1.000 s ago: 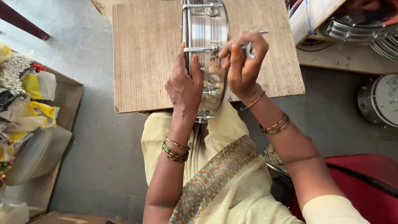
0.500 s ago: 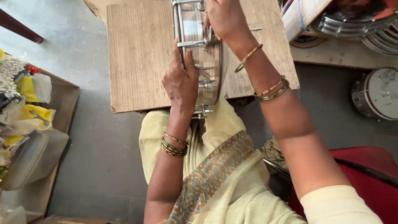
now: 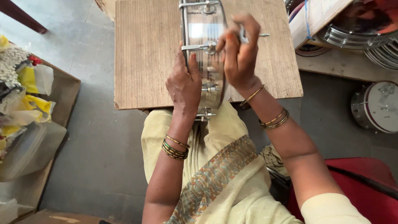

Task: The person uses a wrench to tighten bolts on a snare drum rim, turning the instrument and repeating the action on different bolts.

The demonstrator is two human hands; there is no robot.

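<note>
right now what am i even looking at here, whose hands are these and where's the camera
The camera sits on a person's head and looks straight down, so you see their own two arms and lap. A shiny metal drum shell stands on its edge on a wooden board. The left hand grips the shell's side. The right hand pinches a small metal tool near one of the shell's tuning rods. To the left is a box of plastic bags; to the right lie more drum shells and a red seat. The floor is grey concrete.

drum shell [image 3: 204, 62] stands on board [image 3: 149, 54], between both hands.
</note>
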